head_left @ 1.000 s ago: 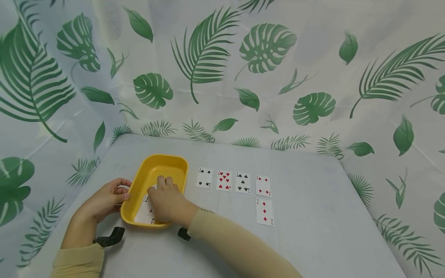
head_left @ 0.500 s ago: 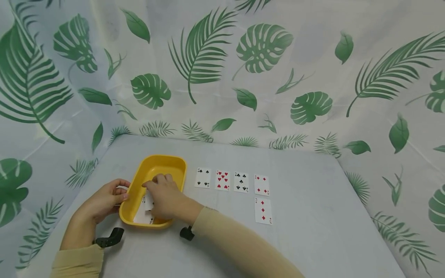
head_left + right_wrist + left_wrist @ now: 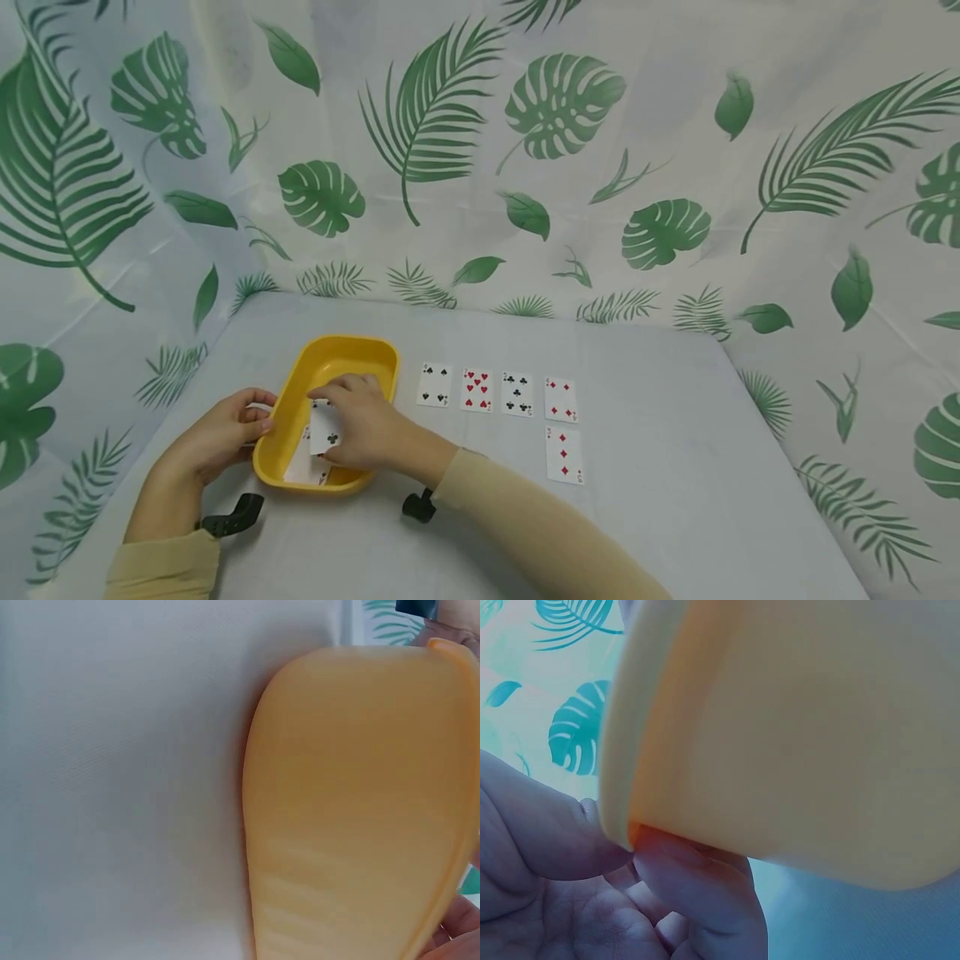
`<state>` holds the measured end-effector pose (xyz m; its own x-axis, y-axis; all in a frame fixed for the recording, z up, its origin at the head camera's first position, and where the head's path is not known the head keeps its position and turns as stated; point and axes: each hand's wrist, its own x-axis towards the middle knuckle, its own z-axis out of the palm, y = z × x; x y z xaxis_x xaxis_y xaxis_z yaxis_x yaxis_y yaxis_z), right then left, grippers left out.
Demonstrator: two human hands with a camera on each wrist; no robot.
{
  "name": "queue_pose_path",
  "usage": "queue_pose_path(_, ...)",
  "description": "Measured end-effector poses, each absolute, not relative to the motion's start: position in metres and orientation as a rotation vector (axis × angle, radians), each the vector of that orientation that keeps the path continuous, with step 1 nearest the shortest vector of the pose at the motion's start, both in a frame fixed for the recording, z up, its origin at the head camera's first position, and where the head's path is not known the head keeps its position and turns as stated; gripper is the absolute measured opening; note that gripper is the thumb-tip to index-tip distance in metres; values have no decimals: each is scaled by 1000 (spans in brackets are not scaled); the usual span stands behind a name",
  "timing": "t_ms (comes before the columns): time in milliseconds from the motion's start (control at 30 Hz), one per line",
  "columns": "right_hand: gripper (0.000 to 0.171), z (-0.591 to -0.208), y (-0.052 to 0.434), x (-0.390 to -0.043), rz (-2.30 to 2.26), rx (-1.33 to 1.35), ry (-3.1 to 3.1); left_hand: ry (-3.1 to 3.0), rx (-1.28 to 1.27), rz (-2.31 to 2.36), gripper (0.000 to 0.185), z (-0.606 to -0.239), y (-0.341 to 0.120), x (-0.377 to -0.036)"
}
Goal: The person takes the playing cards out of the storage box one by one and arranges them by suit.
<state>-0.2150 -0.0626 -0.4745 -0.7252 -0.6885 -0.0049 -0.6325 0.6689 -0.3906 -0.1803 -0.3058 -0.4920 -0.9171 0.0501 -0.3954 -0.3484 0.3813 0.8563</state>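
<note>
My left hand [image 3: 225,433] pinches the left rim of a yellow tray [image 3: 360,367]. In the left wrist view, thumb and fingers of that hand [image 3: 592,892] grip the lip of the tray [image 3: 802,750]. Inside the tray, my right hand [image 3: 367,425] holds a playing card [image 3: 325,429] by its edges, face up, with a black club showing. Beneath it, other cards [image 3: 300,467] lie at the tray's near end, partly covered. The right wrist view is mostly filled by the tray's outer wall [image 3: 352,787]; the held card is out of sight there.
Right of the tray, a row lies face up: a four of spades [image 3: 434,385], a seven of hearts [image 3: 477,390], a five of clubs [image 3: 517,394] and a four of diamonds [image 3: 561,400]. Below the last is a three of diamonds [image 3: 564,456]. A leaf-patterned curtain [image 3: 450,208] encloses the table.
My right hand has drawn slightly right and lifted a card off the others, so its club face now shows. The left hand has kept its grip on the tray.
</note>
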Motion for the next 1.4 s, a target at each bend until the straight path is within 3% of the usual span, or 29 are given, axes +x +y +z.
queue_pose_path(833,82,-462,35,-203,-932,-906,2731,2318,-304,1538,45,-495,-305,-176)
queue_pose_path(1400,81,-485,104,-190,-946,-793,2779,2333,-299,1514,45,-496,-306,-181)
